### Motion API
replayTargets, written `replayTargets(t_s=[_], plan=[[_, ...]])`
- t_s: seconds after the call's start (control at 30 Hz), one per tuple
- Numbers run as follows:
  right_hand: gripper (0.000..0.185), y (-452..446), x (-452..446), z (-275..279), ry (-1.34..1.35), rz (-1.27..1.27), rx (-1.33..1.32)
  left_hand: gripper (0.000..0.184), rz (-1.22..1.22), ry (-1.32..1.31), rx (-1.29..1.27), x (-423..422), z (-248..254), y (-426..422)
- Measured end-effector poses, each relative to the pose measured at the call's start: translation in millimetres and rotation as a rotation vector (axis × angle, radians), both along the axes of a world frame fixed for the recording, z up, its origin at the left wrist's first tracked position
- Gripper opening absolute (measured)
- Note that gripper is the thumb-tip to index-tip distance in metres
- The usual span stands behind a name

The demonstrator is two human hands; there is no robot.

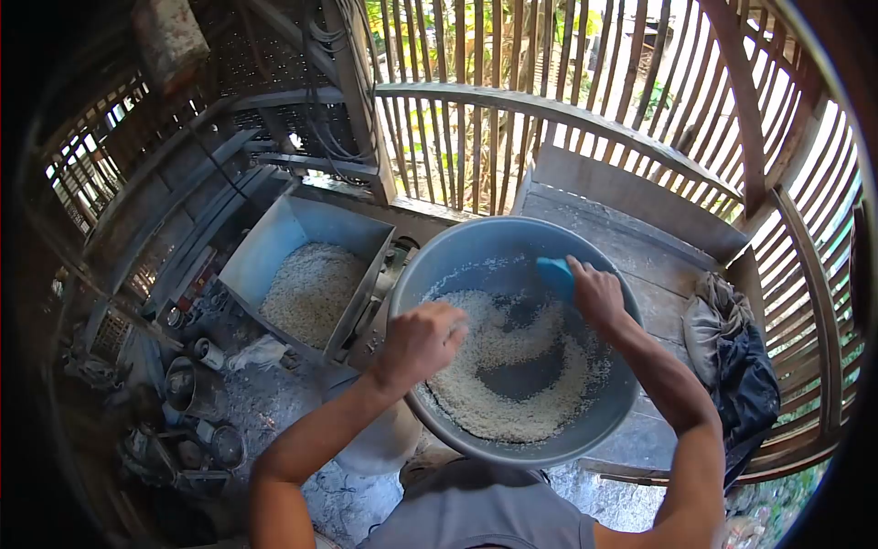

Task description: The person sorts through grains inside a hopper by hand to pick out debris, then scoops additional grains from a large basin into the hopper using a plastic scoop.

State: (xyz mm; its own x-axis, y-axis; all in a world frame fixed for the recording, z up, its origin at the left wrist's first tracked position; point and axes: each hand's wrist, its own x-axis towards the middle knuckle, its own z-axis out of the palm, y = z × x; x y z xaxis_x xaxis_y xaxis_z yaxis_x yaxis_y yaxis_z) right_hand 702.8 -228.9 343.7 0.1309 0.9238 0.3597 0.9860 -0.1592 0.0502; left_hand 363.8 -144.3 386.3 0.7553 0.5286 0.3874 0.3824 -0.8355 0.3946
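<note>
A large grey basin [628,403] holds white grains that look like rice [476,416], spread in a curved band with the grey bottom showing in the middle. My right hand [599,291] is closed on a blue plastic scoop [554,274] inside the basin's right side. Only part of the scoop shows past my fingers. Over the basin's left side is my left hand [421,343], its fingers curled and slightly blurred. Whether anything is in them is hidden. Left of the basin, a metal hopper [270,252] contains more of the pale grains [315,288].
Wooden planks [654,316] lie under and right of the basin. A dark cloth and sack bundle [736,357] rests at the right. Slatted walls [567,114] enclose the space. Buckets [194,389] and cans stand on the dusty floor at lower left.
</note>
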Motion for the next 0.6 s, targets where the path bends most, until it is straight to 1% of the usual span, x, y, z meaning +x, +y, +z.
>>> replayTargets(t_s=[0.03,0.07,0.1,0.13,0.2,0.23,0.27,0.3,0.33,0.37,0.43,0.5,0.57,0.6], plan=[[0.031,29.2,4.3,-12.0,0.035,-0.032,-0.069,0.015,0.063,-0.085,0.016,-1.4,0.7,3.9],[0.024,51.4,-1.8,-18.9,0.069,-0.065,-0.139,0.014,0.126,-0.125,0.012,-2.2,-10.8,6.8],[0.013,68.0,-27.5,-16.7,0.161,-0.015,-0.181,0.014,0.155,-0.163,-0.007,-2.7,-17.6,9.0],[0.018,80.7,-55.4,-19.8,0.195,0.083,-0.228,0.014,0.185,-0.2,-0.029,-3.7,-23.7,10.3],[0.027,103.5,-104.3,-53.5,0.193,0.428,-0.082,0.013,0.223,-0.277,-0.054,-4.1,-28.4,14.4],[0.038,94.8,-135.6,-29.3,0.036,0.481,-0.349,0.012,0.23,-0.314,-0.058,-2.9,-28.3,17.6],[0.042,82.7,-147.1,-35.4,-0.12,0.665,-0.303,0.012,0.234,-0.346,-0.068,-4.5,-29.9,17.3],[0.045,63.4,-150.8,-32.9,-0.165,0.784,-0.263,0.011,0.228,-0.351,-0.056,-5.4,-30.6,18.5],[0.045,44.1,-151.6,-20.5,-0.172,0.829,-0.384,0.01,0.218,-0.365,-0.039,-3.6,-30.1,21.7],[0.046,28.5,-147.0,-17.4,-0.145,0.86,-0.381,0.01,0.208,-0.379,-0.025,-1.7,-30.4,23.1],[0.047,6.0,-129.3,-11.9,-0.091,0.921,-0.373,0.009,0.176,-0.295,-0.062,-0.6,-27.1,22.2],[0.047,-3.9,-101.6,3.4,0.024,0.727,-0.353,0.009,0.16,-0.238,-0.102,-0.4,-19.3,20.0],[0.047,2.2,-64.4,26.9,0.051,0.361,-0.36,0.009,0.154,-0.216,-0.148,6.8,-9.0,20.7],[0.046,1.7,-41.8,20.5,-0.04,0.239,-0.298,0.009,0.13,-0.145,-0.097,12.6,-11.3,23.2]])
